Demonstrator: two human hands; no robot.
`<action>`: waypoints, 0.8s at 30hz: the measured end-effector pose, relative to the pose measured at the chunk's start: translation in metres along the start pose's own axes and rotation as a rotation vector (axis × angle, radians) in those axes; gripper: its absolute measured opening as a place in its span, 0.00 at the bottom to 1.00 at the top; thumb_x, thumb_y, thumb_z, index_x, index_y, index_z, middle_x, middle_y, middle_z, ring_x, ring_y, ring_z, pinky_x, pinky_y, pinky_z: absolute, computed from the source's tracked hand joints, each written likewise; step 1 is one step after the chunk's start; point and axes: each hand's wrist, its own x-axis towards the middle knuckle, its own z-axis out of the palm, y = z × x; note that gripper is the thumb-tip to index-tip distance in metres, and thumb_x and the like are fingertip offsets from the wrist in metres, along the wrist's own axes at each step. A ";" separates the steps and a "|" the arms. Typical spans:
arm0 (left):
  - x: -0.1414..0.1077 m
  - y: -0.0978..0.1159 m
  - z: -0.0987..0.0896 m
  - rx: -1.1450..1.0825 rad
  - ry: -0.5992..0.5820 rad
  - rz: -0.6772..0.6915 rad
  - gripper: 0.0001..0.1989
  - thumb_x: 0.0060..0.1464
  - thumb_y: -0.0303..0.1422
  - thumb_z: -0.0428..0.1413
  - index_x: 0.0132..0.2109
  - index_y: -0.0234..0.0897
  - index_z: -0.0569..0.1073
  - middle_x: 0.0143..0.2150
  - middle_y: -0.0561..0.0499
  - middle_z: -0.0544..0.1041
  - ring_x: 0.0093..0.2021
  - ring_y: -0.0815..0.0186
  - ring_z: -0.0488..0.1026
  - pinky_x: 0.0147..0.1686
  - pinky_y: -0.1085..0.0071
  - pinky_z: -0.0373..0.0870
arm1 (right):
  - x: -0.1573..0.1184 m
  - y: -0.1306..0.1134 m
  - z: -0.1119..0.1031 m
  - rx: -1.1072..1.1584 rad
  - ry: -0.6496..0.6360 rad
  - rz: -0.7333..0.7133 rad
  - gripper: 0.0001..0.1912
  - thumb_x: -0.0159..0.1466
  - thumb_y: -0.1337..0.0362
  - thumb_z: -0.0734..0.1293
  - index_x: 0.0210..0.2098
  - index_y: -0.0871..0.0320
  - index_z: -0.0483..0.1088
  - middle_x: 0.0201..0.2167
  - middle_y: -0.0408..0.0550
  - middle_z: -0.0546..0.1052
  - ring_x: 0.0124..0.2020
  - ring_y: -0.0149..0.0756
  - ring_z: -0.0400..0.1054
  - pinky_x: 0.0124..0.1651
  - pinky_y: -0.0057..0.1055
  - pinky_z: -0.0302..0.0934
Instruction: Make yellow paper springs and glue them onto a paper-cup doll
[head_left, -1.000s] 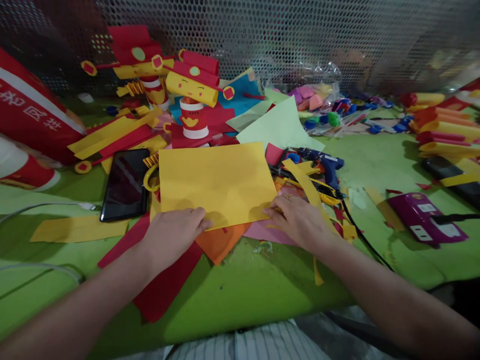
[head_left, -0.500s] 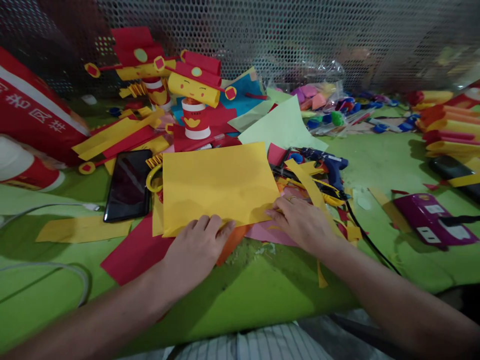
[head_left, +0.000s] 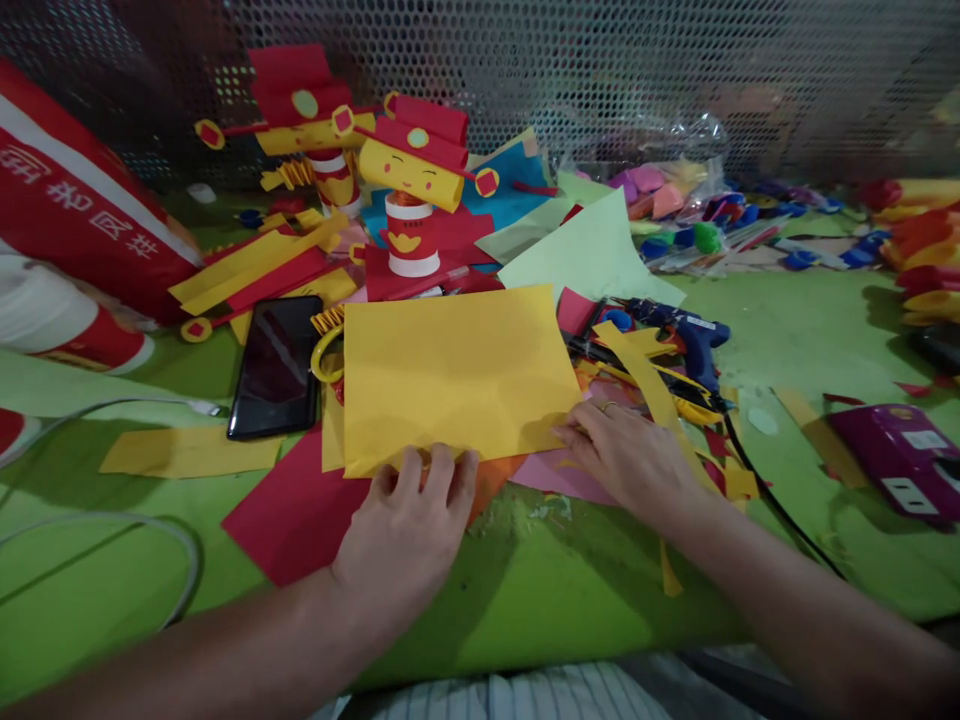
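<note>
Yellow paper (head_left: 457, 370) lies mid-table (head_left: 570, 600), the left hand (head_left: 409, 525) bending its fingers over the edge at seven o'clock, though I can't tell whether it grips, while the right hand (head_left: 634, 455) pinches the corner at four. Loose red paper (head_left: 300, 510) beneath could slide and skew any fold; farther out at four, the black cord (head_left: 780, 512) could snag the right forearm (head_left: 795, 590).
</note>
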 end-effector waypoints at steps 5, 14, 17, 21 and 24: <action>-0.004 0.000 -0.002 -0.012 -0.081 -0.035 0.25 0.50 0.22 0.48 0.56 0.39 0.66 0.47 0.43 0.72 0.43 0.52 0.71 0.30 0.60 0.74 | 0.000 -0.002 -0.002 -0.014 -0.034 0.014 0.12 0.64 0.61 0.58 0.27 0.58 0.67 0.26 0.48 0.75 0.27 0.36 0.70 0.24 0.29 0.47; -0.002 -0.003 -0.004 -0.040 -0.151 -0.021 0.25 0.52 0.22 0.48 0.57 0.42 0.64 0.46 0.44 0.71 0.41 0.54 0.70 0.27 0.61 0.73 | -0.002 -0.001 -0.002 -0.024 0.070 -0.007 0.11 0.63 0.60 0.59 0.30 0.58 0.68 0.29 0.48 0.75 0.28 0.36 0.67 0.25 0.29 0.50; 0.001 -0.005 -0.005 -0.066 -0.166 -0.017 0.21 0.55 0.27 0.49 0.56 0.42 0.64 0.45 0.45 0.70 0.40 0.54 0.70 0.27 0.59 0.73 | -0.005 -0.003 -0.005 -0.098 0.223 -0.138 0.08 0.62 0.66 0.60 0.32 0.59 0.70 0.34 0.51 0.75 0.35 0.40 0.67 0.33 0.32 0.56; 0.002 -0.005 -0.006 -0.100 -0.156 -0.020 0.20 0.57 0.36 0.50 0.56 0.41 0.65 0.46 0.43 0.70 0.41 0.53 0.70 0.28 0.58 0.72 | -0.010 -0.010 -0.010 -0.123 0.290 -0.344 0.12 0.60 0.74 0.58 0.35 0.60 0.72 0.36 0.51 0.76 0.39 0.41 0.66 0.42 0.37 0.58; 0.001 -0.005 -0.004 -0.095 -0.141 -0.007 0.20 0.57 0.36 0.50 0.56 0.40 0.65 0.44 0.42 0.71 0.40 0.53 0.70 0.29 0.58 0.73 | -0.015 -0.014 -0.012 -0.075 0.260 -0.428 0.15 0.60 0.76 0.57 0.38 0.63 0.73 0.37 0.51 0.77 0.39 0.40 0.68 0.47 0.38 0.59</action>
